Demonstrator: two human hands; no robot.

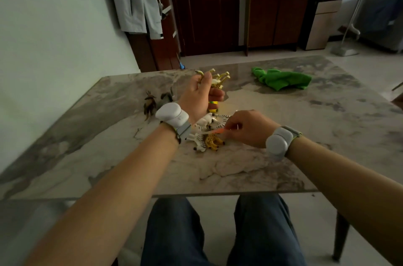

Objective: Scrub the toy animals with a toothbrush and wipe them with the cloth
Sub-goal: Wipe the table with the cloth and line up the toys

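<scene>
My left hand (pixel 197 95) is raised above the marble table (pixel 283 156) and grips a yellow toy giraffe (pixel 218 81) upside down, its legs pointing up. My right hand (pixel 250 127) pinches an orange toothbrush (pixel 216 131) that points left over a pile of toy animals. In that pile lie a zebra (pixel 199 141), a spotted yellow animal (pixel 212 142) and a white animal (pixel 205 120). A green cloth (pixel 281 79) lies crumpled at the far right of the table, away from both hands.
A brown toy animal (pixel 150 103) and a grey one (pixel 166 96) stand left of my left wrist. A yellow-green object (pixel 212 106) sits under my left hand. Beyond the table are a dark door, a wooden cabinet (pixel 277 19) and a hanging coat.
</scene>
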